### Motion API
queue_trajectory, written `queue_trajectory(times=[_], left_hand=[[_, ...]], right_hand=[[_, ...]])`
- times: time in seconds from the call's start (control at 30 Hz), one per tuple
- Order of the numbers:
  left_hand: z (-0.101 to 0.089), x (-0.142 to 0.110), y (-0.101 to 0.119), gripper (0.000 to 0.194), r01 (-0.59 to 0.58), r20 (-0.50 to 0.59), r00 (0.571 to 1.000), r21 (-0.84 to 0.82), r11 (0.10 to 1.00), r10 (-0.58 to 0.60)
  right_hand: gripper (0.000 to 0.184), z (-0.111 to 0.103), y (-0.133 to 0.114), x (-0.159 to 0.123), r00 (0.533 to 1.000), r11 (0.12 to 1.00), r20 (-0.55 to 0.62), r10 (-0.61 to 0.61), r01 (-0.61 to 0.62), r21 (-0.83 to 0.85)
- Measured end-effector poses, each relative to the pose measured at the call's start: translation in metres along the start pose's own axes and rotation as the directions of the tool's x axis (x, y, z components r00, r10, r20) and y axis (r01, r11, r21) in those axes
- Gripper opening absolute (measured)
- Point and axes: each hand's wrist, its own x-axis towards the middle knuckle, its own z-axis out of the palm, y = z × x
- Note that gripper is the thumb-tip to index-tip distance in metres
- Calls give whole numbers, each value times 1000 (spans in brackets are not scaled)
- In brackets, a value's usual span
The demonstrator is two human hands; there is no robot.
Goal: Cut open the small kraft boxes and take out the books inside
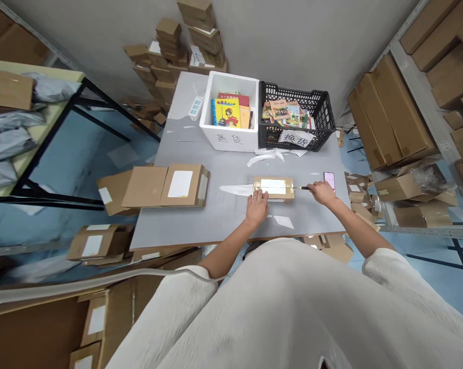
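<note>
Pale walls (pixel 300 36) and a blue floor (pixel 73 148) surround a grey worktop (pixel 216 225), with stacked cartons (pixel 169 43) piled beyond its far left corner. Along the far side sit a white bin (pixel 231 138) and, next to it, a black crate (pixel 323 115), both holding books. An opened carton (pixel 183 187) lies toward the worktop's left end, and a phone (pixel 329 180) is near the right edge.

Close to the person, right of the worktop's centre, lies a small taped box (pixel 289 189) with a white label (pixel 273 185) on top. A white strip (pixel 237 190) reaches out from its left end, and a paper scrap (pixel 283 221) lies just on its near side. I see the left hand (pixel 257 206) resting on the near left corner of the box, fingers spread loosely over the top rather than wrapped round it. The right hand (pixel 322 193) has its fingers closed round the handle of a slim tool (pixel 305 188), black and yellow, pointing at the box's right end; whether the tip is in the cardboard I cannot tell.

I'd judge the box light and fairly stiff, its taped face a bit slick and apt to slide on the smooth worktop under a sideways push. Pressing at the left end steadies it well, clear of the point; for lifting, its two short ends look the best hold.
</note>
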Motion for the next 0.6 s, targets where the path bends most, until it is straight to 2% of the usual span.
queue_trajectory(times=[0.13, 0.23, 0.4, 0.6], left_hand=[[-7, 10, 8, 59, 22, -37, 999, 8, 1000, -22], [-12, 26, 18, 58, -33, -46, 998, 18, 999, 34], [-17, 60, 35, 55, -143, 72, 988, 50, 988, 140], [-16, 84, 37, 55, -199, 163, 969, 81, 977, 185]], right_hand=[[39, 6, 11, -8, 998, 992, -32, 48, -44, 116], [41, 13, 13, -13, 994, 966, -54, 93, -77, 245], [41, 29, 10, -17, 992, 924, -70, 101, -68, 375], [38, 44, 12, -17, 988, 875, -71, 135, -85, 477]])
